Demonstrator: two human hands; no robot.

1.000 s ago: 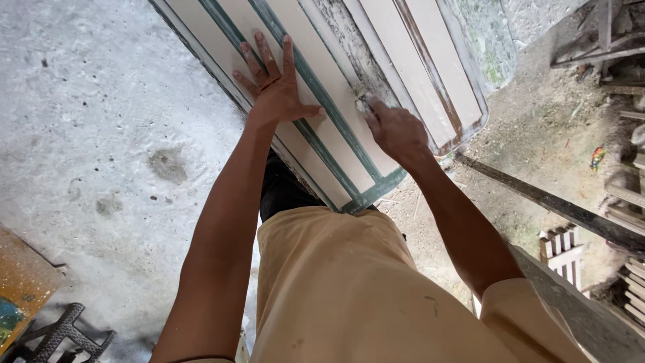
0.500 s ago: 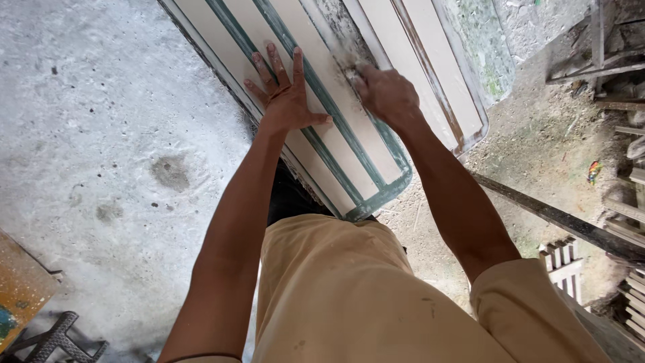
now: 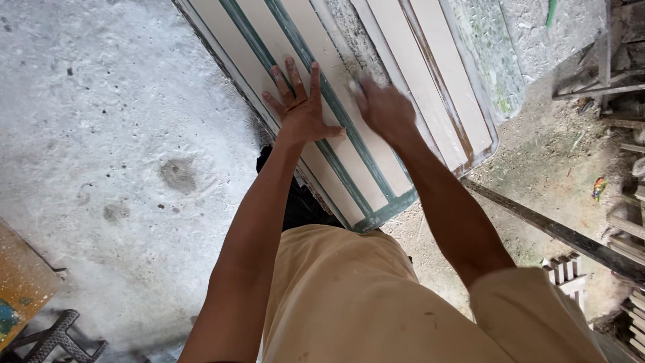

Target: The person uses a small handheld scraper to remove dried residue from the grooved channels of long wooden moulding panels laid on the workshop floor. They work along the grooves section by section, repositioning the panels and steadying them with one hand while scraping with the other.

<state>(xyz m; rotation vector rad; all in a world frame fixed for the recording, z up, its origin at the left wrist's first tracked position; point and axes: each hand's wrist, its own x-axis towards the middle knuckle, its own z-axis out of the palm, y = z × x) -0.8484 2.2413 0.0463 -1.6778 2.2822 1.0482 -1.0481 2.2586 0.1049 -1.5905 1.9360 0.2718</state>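
A long cream door panel (image 3: 430, 81) with green strips (image 3: 339, 171) lies flat in front of me. My left hand (image 3: 302, 111) presses flat on it, fingers spread, holding nothing. Just to its right, my right hand (image 3: 383, 111) is blurred with motion. Its fingers are curled over a small pale scrap (image 3: 352, 85), seemingly an abrasive piece, held against the panel beside a rough grey scraped strip (image 3: 353, 33). My beige trousers fill the lower view.
Pale concrete floor (image 3: 101, 134) lies to the left, dirt ground (image 3: 551, 175) to the right. A dark bar (image 3: 557, 232) runs diagonally at right, near stacked slats (image 3: 564, 269). An orange board (image 3: 17, 282) and a black frame (image 3: 54, 339) sit at bottom left.
My right hand has slid up along the panel, away from me. The left hand stays flat in about the same spot. The view has shifted slightly.
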